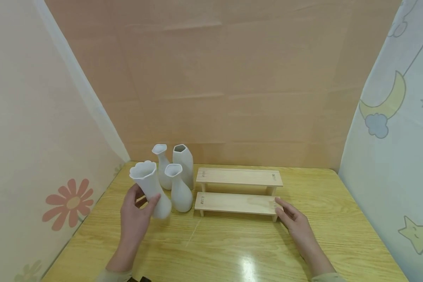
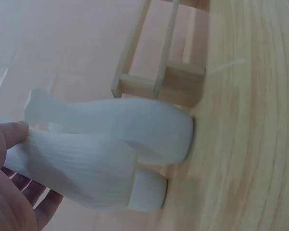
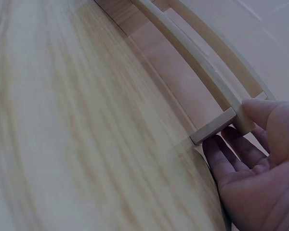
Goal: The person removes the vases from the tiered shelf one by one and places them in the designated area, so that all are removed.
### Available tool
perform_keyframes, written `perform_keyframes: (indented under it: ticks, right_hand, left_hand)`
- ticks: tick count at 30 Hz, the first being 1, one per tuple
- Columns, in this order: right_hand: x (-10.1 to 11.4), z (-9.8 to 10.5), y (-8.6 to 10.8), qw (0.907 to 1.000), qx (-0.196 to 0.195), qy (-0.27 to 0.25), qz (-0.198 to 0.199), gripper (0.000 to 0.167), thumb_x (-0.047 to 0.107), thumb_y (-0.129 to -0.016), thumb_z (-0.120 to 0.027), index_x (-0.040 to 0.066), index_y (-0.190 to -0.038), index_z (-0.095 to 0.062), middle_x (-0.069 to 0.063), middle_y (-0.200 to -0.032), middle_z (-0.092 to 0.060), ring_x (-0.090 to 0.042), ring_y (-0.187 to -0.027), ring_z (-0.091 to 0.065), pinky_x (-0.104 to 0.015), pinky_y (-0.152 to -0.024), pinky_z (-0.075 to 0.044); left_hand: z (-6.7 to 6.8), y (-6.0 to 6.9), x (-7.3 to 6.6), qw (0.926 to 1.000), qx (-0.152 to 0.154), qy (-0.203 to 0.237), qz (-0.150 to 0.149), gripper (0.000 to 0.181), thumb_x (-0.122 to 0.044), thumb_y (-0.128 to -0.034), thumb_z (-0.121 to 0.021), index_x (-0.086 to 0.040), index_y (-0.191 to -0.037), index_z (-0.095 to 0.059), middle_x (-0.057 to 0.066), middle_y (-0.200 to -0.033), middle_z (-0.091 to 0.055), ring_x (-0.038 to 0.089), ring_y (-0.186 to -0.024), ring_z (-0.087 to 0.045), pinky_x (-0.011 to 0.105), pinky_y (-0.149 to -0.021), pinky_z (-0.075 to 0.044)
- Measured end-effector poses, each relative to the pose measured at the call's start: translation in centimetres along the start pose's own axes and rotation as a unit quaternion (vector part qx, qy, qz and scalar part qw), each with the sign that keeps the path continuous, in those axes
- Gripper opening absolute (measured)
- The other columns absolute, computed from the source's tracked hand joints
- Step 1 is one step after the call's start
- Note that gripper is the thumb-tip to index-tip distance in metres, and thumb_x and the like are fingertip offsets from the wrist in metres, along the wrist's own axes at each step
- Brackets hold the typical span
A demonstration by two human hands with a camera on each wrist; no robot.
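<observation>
My left hand (image 1: 135, 213) grips a white vase (image 1: 149, 182) with a scalloped rim, its top leaning left. In the left wrist view, this ribbed vase (image 2: 82, 168) has its base off the table, in front of other vases. Just right of it stands a small white vase (image 1: 181, 194) with a flared neck. Behind are a narrow-necked white vase (image 1: 163, 168) and a faceted white vase (image 1: 184, 164). My right hand (image 1: 296, 223) pinches the right end of the front wooden riser (image 1: 236, 203); in the right wrist view the thumb lies on its top board and fingers reach below.
A second, taller-standing wooden riser (image 1: 239, 177) sits right behind the front one. Both rest on a wood-grain table (image 1: 225, 246). A peach cloth wall (image 1: 232, 86) closes off the back, and printed cloth walls rise at left and right.
</observation>
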State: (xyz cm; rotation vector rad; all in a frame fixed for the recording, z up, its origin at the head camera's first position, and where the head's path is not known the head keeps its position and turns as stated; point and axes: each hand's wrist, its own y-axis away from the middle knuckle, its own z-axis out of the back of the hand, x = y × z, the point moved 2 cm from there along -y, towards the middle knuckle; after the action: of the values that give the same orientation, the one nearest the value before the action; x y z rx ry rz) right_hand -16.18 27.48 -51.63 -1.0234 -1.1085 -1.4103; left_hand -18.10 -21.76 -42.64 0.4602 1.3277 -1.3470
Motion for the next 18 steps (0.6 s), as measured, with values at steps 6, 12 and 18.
perform_keyframes:
  ticks: [6, 12, 18]
  right_hand:
    - [-0.1, 0.0, 0.0, 1.0000, 0.000, 0.001, -0.001, 0.069, 0.050, -0.112, -0.063, 0.019, -0.170, -0.044, -0.007, -0.179, -0.029, -0.040, -0.166, -0.020, -0.045, -0.125, -0.029]
    - [0.0, 0.0, 0.0, 1.0000, 0.001, 0.004, 0.001, 0.069, 0.050, -0.112, -0.062, 0.018, -0.171, -0.043, -0.007, -0.179, -0.029, -0.041, -0.166, -0.020, -0.043, -0.124, -0.030]
    - [0.1, 0.0, 0.1, 0.9999, -0.003, 0.016, 0.006, 0.068, 0.051, -0.112, -0.062, 0.019, -0.170, -0.044, -0.007, -0.179, -0.030, -0.041, -0.165, -0.021, -0.038, -0.123, -0.032]
  left_hand:
    - [-0.4, -0.9, 1.9, 0.9999, -0.005, -0.016, -0.001, 0.061, -0.010, -0.0985, -0.086, -0.002, -0.152, -0.058, 0.011, -0.130, -0.066, 0.016, -0.116, -0.061, 0.030, -0.099, -0.055]
    - [-1.0, -1.9, 3.1, 1.0000, 0.000, -0.005, 0.000, 0.062, -0.008, -0.0998, -0.084, 0.001, -0.154, -0.055, 0.017, -0.135, -0.063, 0.029, -0.122, -0.062, 0.051, -0.103, -0.055]
    - [-1.6, -2.8, 4.3, 1.0000, -0.003, 0.006, 0.005, 0.062, -0.006, -0.1010, -0.082, 0.003, -0.156, -0.053, 0.021, -0.138, -0.061, 0.035, -0.125, -0.061, 0.057, -0.106, -0.053]
